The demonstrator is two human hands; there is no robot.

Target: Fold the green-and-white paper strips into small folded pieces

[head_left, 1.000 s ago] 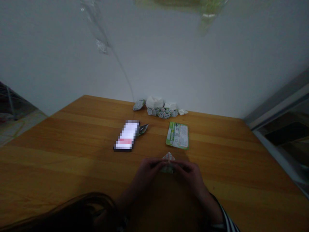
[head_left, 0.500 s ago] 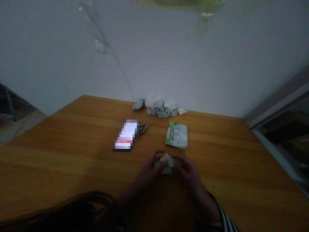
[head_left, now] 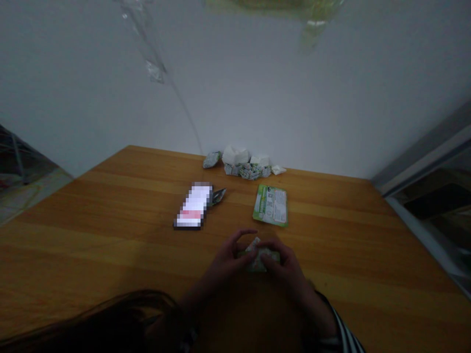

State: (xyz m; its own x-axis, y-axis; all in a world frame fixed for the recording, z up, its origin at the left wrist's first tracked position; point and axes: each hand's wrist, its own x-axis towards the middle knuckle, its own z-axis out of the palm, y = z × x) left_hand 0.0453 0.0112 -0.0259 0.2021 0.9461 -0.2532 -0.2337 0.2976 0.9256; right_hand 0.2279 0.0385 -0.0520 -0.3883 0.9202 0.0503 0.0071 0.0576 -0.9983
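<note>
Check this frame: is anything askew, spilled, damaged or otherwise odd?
Nothing looks damaged or spilled. Both hands, left hand and right hand, pinch a small folded paper on the wooden table. A loose heap of folded papers sits by the wall.

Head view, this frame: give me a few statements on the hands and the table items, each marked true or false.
1. Both hands, left hand and right hand, pinch the small folded paper. True.
2. The green printed card lies under the phone. False: it lies apart, to the phone's right.
3. A heap of folded papers sits at the table's far edge by the wall. True.
4. The right hand rests on the phone. False: it is on the folded paper.
</note>
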